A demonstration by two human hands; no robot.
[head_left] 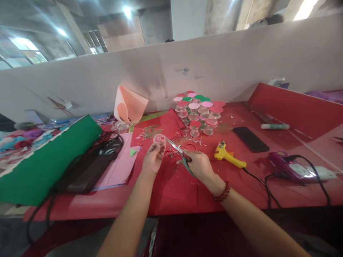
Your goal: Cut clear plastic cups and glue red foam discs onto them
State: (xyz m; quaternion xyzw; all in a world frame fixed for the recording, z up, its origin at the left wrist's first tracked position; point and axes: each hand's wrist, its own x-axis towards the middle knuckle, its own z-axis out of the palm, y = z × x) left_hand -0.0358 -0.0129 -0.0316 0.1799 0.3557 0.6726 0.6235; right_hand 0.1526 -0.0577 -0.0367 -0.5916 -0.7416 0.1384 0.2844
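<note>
My left hand [153, 159] is closed on a small clear plastic cup with a pink paper lid [159, 139], held just above the red table [171, 189]. My right hand [197, 165] grips green-handled scissors [179, 151]. Their blades point left and reach the edge of the cup's lid. A red bead bracelet [224, 192] sits on my right wrist. Paper trimmings lie scattered on the red sheet under both hands.
Behind the hands stands a cluster of several small capped cups [198, 110]. A yellow glue gun [227, 156], a black phone [250, 139], a glue stick [274, 126] and a purple device [288, 167] lie right. A black bag [92, 164], green board [45, 160] and pink paper lie left.
</note>
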